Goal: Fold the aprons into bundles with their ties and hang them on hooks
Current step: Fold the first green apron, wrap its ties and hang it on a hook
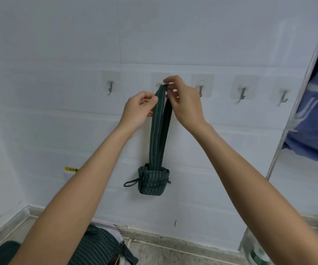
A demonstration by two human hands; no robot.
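Observation:
A dark green striped apron bundle (153, 182) hangs against the white wall from its long neck strap (156, 129). The top of the strap loop sits at the second adhesive hook from the left (159, 84), mostly hidden by my fingers. My right hand (184, 101) pinches the top of the loop at that hook. My left hand (140, 109) holds the left side of the strap just below. A thin tie loop (130, 183) sticks out left of the bundle.
Several more clear adhesive hooks line the wall: one to the left (110, 86), others to the right (201, 88) (242, 92) (283, 96). More striped apron fabric (95, 247) lies on the counter below. A blue garment (314, 115) hangs at the right behind a metal pole.

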